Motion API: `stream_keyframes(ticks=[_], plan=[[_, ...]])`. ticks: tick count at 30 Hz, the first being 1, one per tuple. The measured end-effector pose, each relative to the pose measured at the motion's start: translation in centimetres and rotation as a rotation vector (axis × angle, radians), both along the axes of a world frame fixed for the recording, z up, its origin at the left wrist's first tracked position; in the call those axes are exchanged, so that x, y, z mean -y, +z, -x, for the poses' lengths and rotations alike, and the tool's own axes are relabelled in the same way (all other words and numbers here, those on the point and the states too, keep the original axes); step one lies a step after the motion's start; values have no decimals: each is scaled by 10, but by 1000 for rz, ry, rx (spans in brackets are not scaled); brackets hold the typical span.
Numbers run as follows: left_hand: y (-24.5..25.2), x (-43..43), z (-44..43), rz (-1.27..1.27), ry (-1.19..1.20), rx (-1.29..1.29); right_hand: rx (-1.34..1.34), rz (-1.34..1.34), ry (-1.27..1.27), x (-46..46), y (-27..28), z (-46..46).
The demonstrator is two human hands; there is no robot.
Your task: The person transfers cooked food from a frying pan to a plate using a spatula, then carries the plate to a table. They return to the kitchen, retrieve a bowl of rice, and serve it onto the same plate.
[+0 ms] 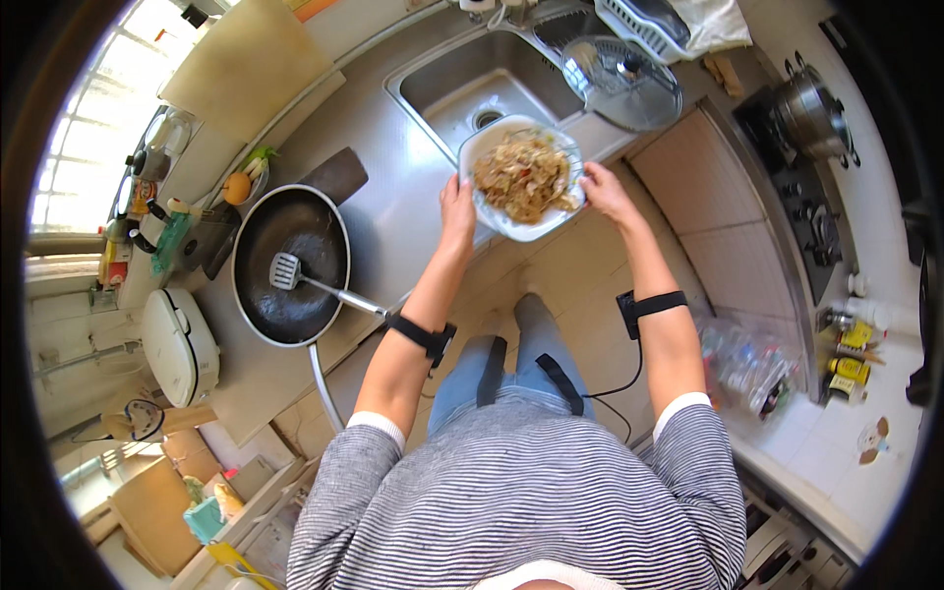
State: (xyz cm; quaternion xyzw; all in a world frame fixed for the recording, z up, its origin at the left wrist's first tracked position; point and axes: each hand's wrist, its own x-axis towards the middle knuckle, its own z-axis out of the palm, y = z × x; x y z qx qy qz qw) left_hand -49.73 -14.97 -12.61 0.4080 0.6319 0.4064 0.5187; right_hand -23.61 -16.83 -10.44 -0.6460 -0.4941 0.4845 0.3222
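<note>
Between my two hands is a white plate (521,230) with a coloured rim, heaped with cooked noodle-like food (523,177). My left hand (459,210) grips its left edge, and my right hand (606,193) grips the right edge. The plate is held in the air in front of the steel sink (442,96), overlapping its near edge. To the left, a dark frying pan (295,221) rests on the steel counter (391,192). A slotted metal spatula (286,271) lies in the pan, its handle across the rim.
A glass lid (623,88) lies at the sink's right side. Beyond it stands a dish rack (649,29). A cleaver (338,175) lies behind the pan. On the right, a steel pot (811,114) sits on the gas stove (800,195). A white appliance (178,346) occupies the counter's left end.
</note>
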Motion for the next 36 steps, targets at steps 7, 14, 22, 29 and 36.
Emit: stream_keyframes(ticks=[7,14,22,29,36], plan=[[11,21,-36,-37,-189,-122,-48,-37,-291,101,10,-9],[39,85,-91,-147,-381,-72,-64,-50,-508,209,11,-36],[49,207,-179,-184,-625,-46,-10,-78,-869,381,41,-55],[46,344,-250,-47,-1006,-9,12,-28,-1142,553,48,-66],[46,476,-312,23,-1331,37,85,-44,-1409,700,26,-72]])
